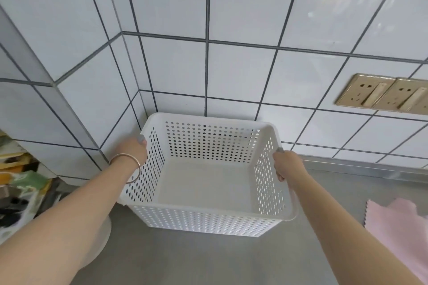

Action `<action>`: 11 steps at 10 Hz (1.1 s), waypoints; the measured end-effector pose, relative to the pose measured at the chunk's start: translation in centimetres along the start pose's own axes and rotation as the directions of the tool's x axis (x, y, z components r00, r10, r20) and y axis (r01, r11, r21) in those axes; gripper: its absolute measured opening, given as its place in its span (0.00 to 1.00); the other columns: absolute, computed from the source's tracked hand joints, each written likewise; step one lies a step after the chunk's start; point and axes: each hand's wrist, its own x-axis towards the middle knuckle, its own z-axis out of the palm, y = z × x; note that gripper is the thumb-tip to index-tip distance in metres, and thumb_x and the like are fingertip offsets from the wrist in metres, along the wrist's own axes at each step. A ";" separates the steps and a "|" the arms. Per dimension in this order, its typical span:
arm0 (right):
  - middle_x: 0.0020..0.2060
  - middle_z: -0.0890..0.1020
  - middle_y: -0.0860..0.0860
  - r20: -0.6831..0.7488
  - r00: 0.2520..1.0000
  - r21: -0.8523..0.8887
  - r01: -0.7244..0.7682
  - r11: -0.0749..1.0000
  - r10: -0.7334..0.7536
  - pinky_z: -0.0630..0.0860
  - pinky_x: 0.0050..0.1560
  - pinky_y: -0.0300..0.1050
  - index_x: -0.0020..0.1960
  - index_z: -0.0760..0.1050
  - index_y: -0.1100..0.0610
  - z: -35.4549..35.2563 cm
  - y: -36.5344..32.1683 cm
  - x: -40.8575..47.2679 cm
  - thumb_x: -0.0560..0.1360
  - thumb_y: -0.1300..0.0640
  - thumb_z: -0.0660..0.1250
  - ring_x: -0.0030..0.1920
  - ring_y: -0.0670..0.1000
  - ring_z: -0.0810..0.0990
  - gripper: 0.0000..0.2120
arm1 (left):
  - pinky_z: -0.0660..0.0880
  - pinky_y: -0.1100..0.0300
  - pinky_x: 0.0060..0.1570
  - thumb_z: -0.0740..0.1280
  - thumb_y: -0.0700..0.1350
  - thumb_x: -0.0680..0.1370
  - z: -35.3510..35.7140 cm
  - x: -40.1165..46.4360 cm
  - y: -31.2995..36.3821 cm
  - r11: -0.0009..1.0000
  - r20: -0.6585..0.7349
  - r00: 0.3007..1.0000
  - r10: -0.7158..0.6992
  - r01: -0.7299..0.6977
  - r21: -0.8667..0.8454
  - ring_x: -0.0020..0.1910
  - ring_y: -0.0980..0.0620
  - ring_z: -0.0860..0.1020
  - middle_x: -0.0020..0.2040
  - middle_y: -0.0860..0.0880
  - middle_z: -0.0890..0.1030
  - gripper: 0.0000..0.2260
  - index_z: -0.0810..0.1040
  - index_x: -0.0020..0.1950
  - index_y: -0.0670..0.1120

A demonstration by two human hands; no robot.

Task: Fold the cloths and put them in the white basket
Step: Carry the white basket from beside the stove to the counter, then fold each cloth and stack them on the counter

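Head view: fingers of left hand (134,149) and right hand (286,164) clamped on the empty white basket (208,215), best set level on the tabletop (185,259), beside the pink cloth (398,227)

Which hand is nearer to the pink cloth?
Right. The right hand grips the white basket beside the pink cloth; the left hand holds the far side.

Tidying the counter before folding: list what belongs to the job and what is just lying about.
Job: white basket, held by left hand and right hand; pink cloth.
Lying about: wall sockets; clutter at left.
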 end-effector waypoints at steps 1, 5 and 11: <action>0.28 0.69 0.53 0.003 1.000 0.016 -0.002 1.000 0.002 0.67 0.28 0.40 0.31 0.63 0.56 0.1 -0.1 0.3 0.78 0.59 0.54 0.26 0.51 0.68 0.16 | 0.62 0.60 0.30 0.49 0.39 0.80 -0.2 -0.4 0.1 0.999 -0.063 0.997 0.034 -0.032 0.022 0.29 0.49 0.66 0.30 0.46 0.65 0.17 0.59 0.31 0.46; 0.63 0.74 0.55 -0.243 0.942 -0.056 0.226 0.973 -0.233 0.69 0.59 0.48 0.64 0.69 0.60 -4.2 1.7 -7.1 0.78 0.51 0.57 0.62 0.57 0.72 0.19 | 0.59 0.45 0.70 0.65 0.50 0.76 -2.7 -8.9 7.9 0.883 -0.255 0.846 0.467 -0.460 0.091 0.72 0.39 0.55 0.73 0.41 0.60 0.26 0.64 0.71 0.43; 0.61 0.75 0.49 -0.252 0.959 -0.527 -0.023 0.849 -0.130 0.70 0.60 0.45 0.63 0.73 0.54 -13.3 35.5 -15.9 0.73 0.58 0.64 0.64 0.52 0.71 0.18 | 0.78 0.61 0.43 0.73 0.47 0.62 27.3 -35.0 22.9 0.088 0.344 0.094 0.934 -0.996 0.036 0.44 0.46 0.82 0.48 0.51 0.82 0.18 0.81 0.51 0.46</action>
